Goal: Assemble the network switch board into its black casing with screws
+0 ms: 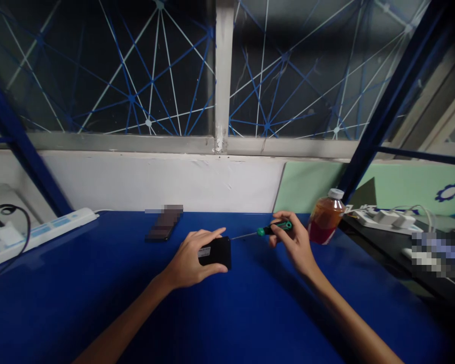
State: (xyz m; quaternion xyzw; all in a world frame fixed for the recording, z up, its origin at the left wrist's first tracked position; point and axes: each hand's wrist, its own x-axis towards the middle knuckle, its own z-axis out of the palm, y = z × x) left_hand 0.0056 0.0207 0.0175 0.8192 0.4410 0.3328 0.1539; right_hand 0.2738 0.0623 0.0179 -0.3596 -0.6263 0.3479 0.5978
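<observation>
My left hand (191,260) is closed around a flat black box-shaped device (217,253) with a small pale label on its upper face. The thumb lies along its near side and the fingers along its far side. Between the fingers of my right hand (293,240) is a screwdriver (275,229) with a green and black handle. Its thin metal shaft points left, and the tip is at the device's right end, near the far corner. Whether tip and device touch, I cannot tell.
A dark phone (164,225), partly blurred out, lies at the back left of the blue table (227,318). A bottle of reddish drink (327,216) stands just beyond my right hand. White power strips (68,222) sit at the left, and another at the right.
</observation>
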